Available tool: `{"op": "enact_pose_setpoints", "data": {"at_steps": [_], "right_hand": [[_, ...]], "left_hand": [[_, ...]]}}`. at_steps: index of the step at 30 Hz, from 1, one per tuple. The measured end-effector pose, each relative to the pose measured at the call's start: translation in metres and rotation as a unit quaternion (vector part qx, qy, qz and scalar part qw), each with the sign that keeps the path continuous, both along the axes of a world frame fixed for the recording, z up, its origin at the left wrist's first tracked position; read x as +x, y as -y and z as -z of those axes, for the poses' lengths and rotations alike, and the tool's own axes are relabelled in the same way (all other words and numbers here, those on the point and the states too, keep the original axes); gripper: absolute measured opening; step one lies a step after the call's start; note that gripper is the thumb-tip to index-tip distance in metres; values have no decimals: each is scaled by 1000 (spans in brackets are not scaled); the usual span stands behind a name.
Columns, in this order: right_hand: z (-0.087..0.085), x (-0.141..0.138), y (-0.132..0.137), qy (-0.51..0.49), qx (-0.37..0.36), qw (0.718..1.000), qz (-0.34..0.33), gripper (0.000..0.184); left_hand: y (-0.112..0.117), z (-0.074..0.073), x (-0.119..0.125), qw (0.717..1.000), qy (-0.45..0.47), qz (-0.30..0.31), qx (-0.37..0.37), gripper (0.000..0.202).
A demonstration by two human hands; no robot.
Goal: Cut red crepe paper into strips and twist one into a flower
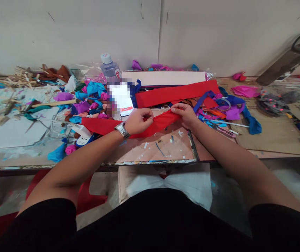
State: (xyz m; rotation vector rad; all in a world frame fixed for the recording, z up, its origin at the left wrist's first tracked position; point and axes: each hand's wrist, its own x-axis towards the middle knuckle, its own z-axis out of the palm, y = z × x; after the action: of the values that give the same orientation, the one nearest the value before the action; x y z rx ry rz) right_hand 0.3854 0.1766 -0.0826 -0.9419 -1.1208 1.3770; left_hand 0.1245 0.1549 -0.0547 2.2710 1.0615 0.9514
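Observation:
A long strip of red crepe paper stretches between my two hands just above the front of the table. My left hand, with a metal watch on its wrist, pinches the strip's upper edge with curled fingers. My right hand grips the strip's right end between thumb and fingers. The strip's other end trails left past my left forearm. Behind my hands lies a second, flat red strip. A phone with a lit screen, partly blurred, leans in front of a plastic bottle.
Crumpled coloured paper pieces heap on the left, near pliers and a white power socket. Paper scraps and a pink cutter lie on the right. Cardboard covers the right side, bearing a grey mesh bundle.

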Motion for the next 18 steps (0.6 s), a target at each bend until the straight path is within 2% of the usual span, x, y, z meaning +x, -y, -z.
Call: {"op": "enact_pose_setpoints", "data": {"at_steps": [8,18], "right_hand": [[-1,-4,0,-30,-15,999,14,47],[-1,-4,2,-23,-6,1000,8,44]], "left_hand": [[-1,3,-1,1000,-22,-5,14,16],[4,-1,0,997,-62,-23,44,18]]}}
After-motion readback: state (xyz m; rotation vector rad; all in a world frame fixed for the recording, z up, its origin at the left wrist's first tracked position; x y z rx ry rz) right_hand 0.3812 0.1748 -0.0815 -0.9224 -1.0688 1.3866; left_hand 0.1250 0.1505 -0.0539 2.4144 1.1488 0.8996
